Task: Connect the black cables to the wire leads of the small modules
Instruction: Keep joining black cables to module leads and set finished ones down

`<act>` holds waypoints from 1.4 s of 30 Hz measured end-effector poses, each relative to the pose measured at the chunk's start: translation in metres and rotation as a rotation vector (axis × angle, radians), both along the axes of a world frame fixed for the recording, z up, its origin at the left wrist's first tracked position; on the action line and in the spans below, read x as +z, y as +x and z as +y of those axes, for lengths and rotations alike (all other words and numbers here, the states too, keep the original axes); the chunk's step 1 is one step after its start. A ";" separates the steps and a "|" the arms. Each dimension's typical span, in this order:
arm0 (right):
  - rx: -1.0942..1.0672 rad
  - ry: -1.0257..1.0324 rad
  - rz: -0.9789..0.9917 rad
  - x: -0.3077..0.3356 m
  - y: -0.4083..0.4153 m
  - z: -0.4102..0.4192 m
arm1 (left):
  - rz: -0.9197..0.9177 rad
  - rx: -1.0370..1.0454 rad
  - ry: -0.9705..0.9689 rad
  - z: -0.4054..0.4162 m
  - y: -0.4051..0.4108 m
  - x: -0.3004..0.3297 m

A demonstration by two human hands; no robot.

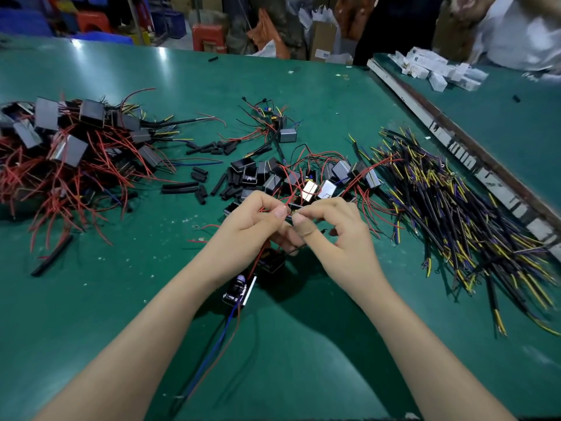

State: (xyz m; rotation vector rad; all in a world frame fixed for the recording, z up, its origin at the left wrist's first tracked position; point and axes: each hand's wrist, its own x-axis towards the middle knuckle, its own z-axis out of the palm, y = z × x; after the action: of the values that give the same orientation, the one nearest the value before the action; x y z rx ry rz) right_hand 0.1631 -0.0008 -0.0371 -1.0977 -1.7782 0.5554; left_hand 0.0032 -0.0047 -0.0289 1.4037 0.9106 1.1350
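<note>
My left hand (258, 220) and my right hand (337, 229) meet above the green table (91, 314), thumbs and forefingers pinching thin red wire leads (285, 205) between them. A small black module (271, 259) hangs below my hands by its red lead. A second module with a circuit board (238, 291) lies under it, blue and red wires (212, 357) trailing toward me. Loose small modules (303, 177) are heaped just beyond my hands. Black cables with yellow and blue ends (455, 208) lie in a pile on the right.
A big heap of modules with red leads (69, 147) fills the left side. Short black sleeve pieces (197, 180) are scattered in the middle. A grey rail (455, 141) divides off another table holding white boxes (440, 68). A person in white (516, 31) stands at the back right.
</note>
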 end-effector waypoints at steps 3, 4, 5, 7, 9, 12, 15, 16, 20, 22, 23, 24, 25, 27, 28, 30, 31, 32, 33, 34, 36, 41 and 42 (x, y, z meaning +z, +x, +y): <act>0.047 -0.062 0.008 0.001 -0.001 -0.001 | -0.022 -0.019 -0.027 -0.002 -0.001 0.001; 0.067 -0.078 0.005 0.001 0.000 -0.001 | -0.022 -0.021 -0.029 -0.002 -0.001 0.002; 0.082 -0.091 0.001 0.002 0.000 -0.002 | -0.018 -0.022 -0.033 -0.003 -0.001 0.002; 0.085 -0.117 0.014 0.004 -0.001 -0.002 | 0.006 -0.025 -0.041 -0.003 -0.001 0.002; 0.067 -0.151 0.071 0.006 0.000 -0.002 | 0.041 -0.032 -0.042 -0.003 -0.001 0.003; 0.043 -0.211 0.148 0.008 0.002 0.000 | 0.060 -0.025 -0.062 -0.001 -0.001 0.003; -0.007 -0.123 0.053 0.007 0.002 0.000 | 0.048 0.023 -0.058 0.001 -0.002 0.001; -0.034 -0.047 -0.015 0.006 0.002 0.000 | 0.046 0.052 -0.048 0.002 -0.003 0.001; -0.112 0.156 -0.212 0.000 -0.001 -0.002 | 0.023 0.163 -0.006 0.006 -0.007 -0.001; -0.113 0.154 -0.262 0.000 -0.004 -0.003 | -0.027 0.159 0.003 0.006 -0.008 0.000; -0.105 0.137 -0.268 0.000 -0.006 -0.004 | -0.049 0.145 0.010 0.006 -0.007 0.000; -0.093 0.115 -0.258 -0.001 -0.008 -0.005 | -0.059 0.129 0.018 0.006 -0.006 0.000; -0.081 0.088 -0.236 -0.001 -0.009 -0.005 | -0.059 0.119 0.025 0.005 -0.006 0.000; -0.065 0.031 -0.172 -0.001 -0.010 -0.006 | -0.051 0.112 0.010 0.005 -0.006 0.000; -0.060 0.003 -0.136 0.000 -0.009 -0.005 | -0.045 0.112 -0.009 0.005 -0.006 0.000; -0.060 -0.057 -0.056 0.002 -0.007 -0.004 | -0.017 0.105 -0.028 0.006 -0.006 -0.001; -0.062 -0.087 -0.017 0.004 -0.006 -0.004 | -0.001 0.100 -0.028 0.006 -0.006 -0.001; -0.063 -0.112 0.016 0.005 -0.005 -0.004 | 0.011 0.096 -0.025 0.006 -0.005 -0.002; -0.062 -0.137 0.041 0.007 -0.005 -0.005 | 0.019 0.093 -0.019 0.006 -0.004 -0.002; -0.063 -0.154 0.054 0.008 -0.006 -0.005 | 0.024 0.089 -0.015 0.005 -0.003 -0.002; -0.049 -0.193 0.067 0.009 -0.005 -0.006 | 0.030 0.078 -0.010 0.004 -0.003 -0.002; 0.007 -0.266 0.260 0.009 -0.004 -0.001 | 0.022 0.019 -0.008 0.001 -0.003 0.002; 0.020 -0.281 0.311 0.010 -0.003 -0.001 | 0.025 0.005 -0.007 0.000 -0.003 0.002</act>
State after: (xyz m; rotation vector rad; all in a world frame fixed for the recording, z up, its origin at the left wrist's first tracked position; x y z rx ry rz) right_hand 0.1604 -0.0013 -0.0270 -1.1128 -1.4712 0.9565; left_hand 0.0003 -0.0043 -0.0265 1.4129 0.9352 1.1193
